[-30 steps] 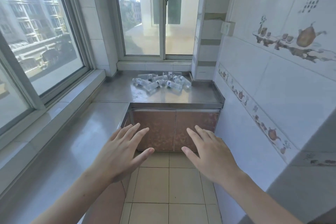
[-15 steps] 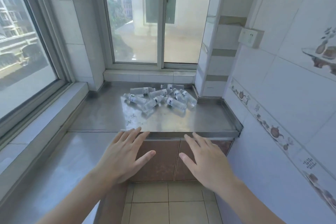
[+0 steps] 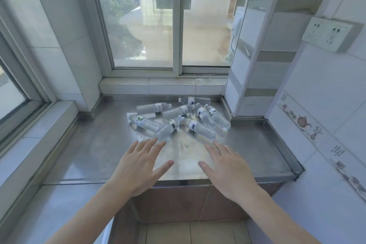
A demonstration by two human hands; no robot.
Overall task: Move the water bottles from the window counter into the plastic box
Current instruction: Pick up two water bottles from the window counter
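Clear plastic water bottles (image 3: 179,120) with white labels lie on their sides in a loose heap at the centre of the frame, on the brushed stainless-steel counter (image 3: 253,150) under the sliding window (image 3: 168,18). About eight can be counted; some overlap, so the number is unsure. Just below the heap, both hands hover over the bare metal, palms down and fingers spread, holding nothing: the left hand (image 3: 138,166) points at the nearest bottle, the right hand (image 3: 227,166) at another, fingertips just short of them. A white tiled ledge (image 3: 162,86) runs behind the heap, and a tiled pillar (image 3: 257,65) stands to its right. One white wall socket (image 3: 328,33) sits at the upper right. Two brown cabinet doors (image 3: 198,202) close the counter's front.
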